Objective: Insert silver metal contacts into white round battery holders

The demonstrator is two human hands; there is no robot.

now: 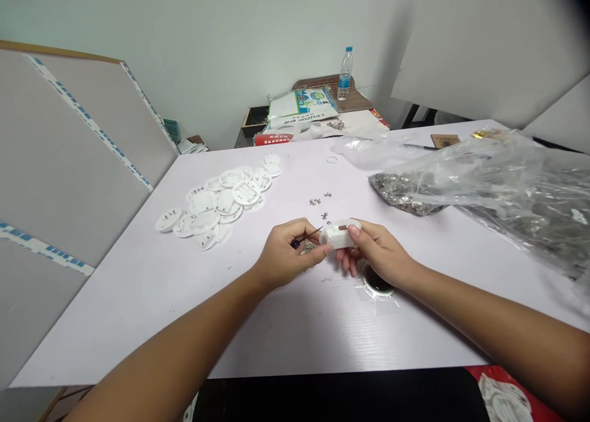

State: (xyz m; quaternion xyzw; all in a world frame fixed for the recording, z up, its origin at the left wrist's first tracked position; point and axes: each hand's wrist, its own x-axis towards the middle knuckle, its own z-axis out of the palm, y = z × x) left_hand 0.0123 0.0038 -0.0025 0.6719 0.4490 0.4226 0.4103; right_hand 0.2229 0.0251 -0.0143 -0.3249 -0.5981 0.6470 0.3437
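Note:
In front of me, both hands hold a small white plastic part (342, 240) with a slot in its upper face. My left hand (290, 250) is closed, its thumb pressed on the part's left end. A thin dark-handled tool that looks like a screwdriver (295, 244) is also in that hand, its shaft pointing towards the part. My right hand (374, 247) grips the right end, thumb on top and fingers below. Several small metal pieces (324, 216) lie on the table just beyond, and a small metal pile (308, 247) is partly hidden behind my left hand.
Many white plastic discs (216, 204) are heaped at the left. Clear bags (516, 188) of metal pieces fill the right side. A dark round dish or hole (378, 279) lies under my right wrist. A water bottle (345, 73) stands at the back; a panel (83, 139) borders the left.

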